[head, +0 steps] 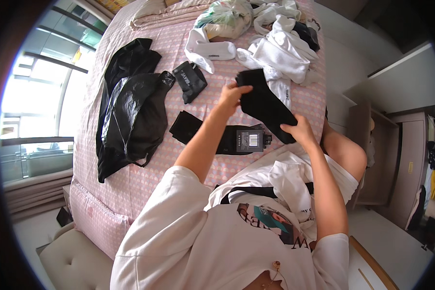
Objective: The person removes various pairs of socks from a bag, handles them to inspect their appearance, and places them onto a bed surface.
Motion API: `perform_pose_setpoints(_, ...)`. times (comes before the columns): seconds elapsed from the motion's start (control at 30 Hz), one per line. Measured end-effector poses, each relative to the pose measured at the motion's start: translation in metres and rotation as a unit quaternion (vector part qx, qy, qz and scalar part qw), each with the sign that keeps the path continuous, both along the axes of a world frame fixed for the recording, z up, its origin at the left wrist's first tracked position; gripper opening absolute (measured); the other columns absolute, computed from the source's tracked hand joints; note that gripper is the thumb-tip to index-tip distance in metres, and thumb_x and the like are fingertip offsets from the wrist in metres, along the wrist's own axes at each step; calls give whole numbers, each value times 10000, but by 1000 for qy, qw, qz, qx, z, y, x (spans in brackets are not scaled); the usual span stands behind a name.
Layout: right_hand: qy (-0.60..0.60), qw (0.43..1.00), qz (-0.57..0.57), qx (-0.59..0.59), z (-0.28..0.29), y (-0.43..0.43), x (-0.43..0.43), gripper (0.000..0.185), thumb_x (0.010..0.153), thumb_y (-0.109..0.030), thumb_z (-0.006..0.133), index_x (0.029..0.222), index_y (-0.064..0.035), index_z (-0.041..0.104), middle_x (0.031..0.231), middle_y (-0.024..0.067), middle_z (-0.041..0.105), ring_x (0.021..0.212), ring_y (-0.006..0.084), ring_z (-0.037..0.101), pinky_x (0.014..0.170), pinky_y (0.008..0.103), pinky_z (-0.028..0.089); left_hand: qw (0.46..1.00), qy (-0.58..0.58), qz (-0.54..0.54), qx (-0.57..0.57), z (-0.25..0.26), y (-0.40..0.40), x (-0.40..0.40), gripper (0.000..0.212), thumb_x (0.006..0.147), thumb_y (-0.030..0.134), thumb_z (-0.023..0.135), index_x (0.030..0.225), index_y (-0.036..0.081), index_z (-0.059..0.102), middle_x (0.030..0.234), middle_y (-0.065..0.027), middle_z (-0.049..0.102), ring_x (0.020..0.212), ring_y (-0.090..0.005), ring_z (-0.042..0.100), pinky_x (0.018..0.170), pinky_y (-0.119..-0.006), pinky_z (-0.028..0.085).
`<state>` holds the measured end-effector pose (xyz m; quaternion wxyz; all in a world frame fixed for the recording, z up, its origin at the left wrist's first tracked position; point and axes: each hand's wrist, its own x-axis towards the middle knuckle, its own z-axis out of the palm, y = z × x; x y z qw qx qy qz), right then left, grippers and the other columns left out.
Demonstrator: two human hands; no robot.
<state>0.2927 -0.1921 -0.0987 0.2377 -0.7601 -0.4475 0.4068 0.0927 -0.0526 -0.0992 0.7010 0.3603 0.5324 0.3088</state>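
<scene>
Stretched between my two hands is a black sock, held above the patterned bedsheet. My left hand pinches its cuff end, where more than one layer of dark cloth seems to show. The toe end is gripped by my right hand, close to my lap. Below my left forearm lies a pack of black socks with a dark card label bearing a barcode. Another folded black sock sits left of that forearm. A white sock rests on my lap.
A heap of white socks lies at the far right of the bed, beside a filled clear plastic bag. Left are a small black pouch and a black plastic bag on dark cloth. A pillow lies near left.
</scene>
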Motion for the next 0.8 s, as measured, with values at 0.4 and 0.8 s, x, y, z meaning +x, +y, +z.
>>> perform_pose_setpoints(0.4,184,975,-114,50,-39,50,-58,367,666,-148,707,921,71,560,803,118,607,731,197,573,674,288,443,977,158,83,119,-75,59,-68,321,693,62,661,989,-22,568,882,-96,624,806,-188,600,726,-292,475)
perform_pose_setpoints(0.8,93,985,-143,29,-52,56,-40,375,636,-160,729,908,21,545,861,156,605,798,277,585,712,344,442,823,493,-59,278,0,57,-43,298,701,265,660,854,16,599,818,-169,630,807,-328,609,700,-407,476)
